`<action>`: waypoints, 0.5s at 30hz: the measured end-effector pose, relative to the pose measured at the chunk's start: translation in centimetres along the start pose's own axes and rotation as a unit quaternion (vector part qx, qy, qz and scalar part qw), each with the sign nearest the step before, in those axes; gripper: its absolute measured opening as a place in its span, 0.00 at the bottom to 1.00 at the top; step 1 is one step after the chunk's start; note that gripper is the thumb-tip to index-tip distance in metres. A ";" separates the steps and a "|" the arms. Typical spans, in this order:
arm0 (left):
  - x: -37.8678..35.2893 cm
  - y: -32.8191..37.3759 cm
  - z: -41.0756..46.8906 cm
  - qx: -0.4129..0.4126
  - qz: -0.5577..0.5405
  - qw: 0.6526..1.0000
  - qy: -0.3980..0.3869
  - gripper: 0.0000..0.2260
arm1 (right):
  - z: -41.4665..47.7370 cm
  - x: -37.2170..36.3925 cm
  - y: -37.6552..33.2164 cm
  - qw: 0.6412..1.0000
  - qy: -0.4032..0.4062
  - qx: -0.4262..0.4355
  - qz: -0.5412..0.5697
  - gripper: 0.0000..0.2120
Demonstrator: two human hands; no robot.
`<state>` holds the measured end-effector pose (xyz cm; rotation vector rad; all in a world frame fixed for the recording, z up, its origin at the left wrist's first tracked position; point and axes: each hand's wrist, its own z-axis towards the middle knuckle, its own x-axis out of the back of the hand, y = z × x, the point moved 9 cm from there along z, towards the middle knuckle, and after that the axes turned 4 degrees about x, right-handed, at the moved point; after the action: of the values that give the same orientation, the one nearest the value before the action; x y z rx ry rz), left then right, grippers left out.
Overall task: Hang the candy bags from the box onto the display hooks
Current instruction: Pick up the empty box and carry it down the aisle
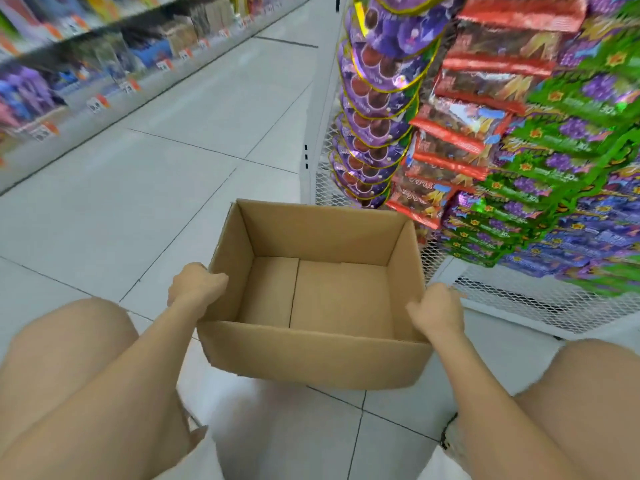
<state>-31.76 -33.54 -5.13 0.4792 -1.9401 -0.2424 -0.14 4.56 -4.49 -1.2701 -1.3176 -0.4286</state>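
Box [313, 355] at lower centre, mouth up, bare bottom shown, long axis left-right, ends gripped by left hand [195, 285] and right hand [438, 311]

The left hand [194, 285] and the right hand [438, 311] are bare, and so are both forearms behind them, down to the lower edge of the view. Outside and below the hands show two bare knees and thighs. Pale white cloth shorts [207, 459] cover the upper thighs nearest the camera. Behind the right hand, their frayed hem [448, 441] carries a small dark patch; finer detail is blurred.
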 end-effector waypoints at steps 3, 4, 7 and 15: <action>-1.8 -0.6 2.1 0.037 0.028 0.999 -0.018 0.05 | 1.7 -2.6 -1.0 1.000 -0.022 -0.007 -0.013 0.13; -2.2 -0.6 2.6 0.046 0.040 0.998 -0.021 0.03 | 2.2 -3.4 -1.3 0.999 -0.035 -0.013 -0.023 0.12; -2.3 -0.1 3.2 0.054 0.056 0.997 -0.031 0.02 | 2.8 -4.3 -2.0 0.996 -0.065 -0.043 -0.032 0.07; 7.8 -1.5 2.6 0.058 0.071 0.996 -0.019 0.10 | -1.6 -0.9 -8.6 0.988 -0.122 -0.090 -0.031 0.08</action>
<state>-36.55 -38.44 -0.25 0.4130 -2.0230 -0.0484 -6.88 -0.02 -1.11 -1.4702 -1.5553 -0.4530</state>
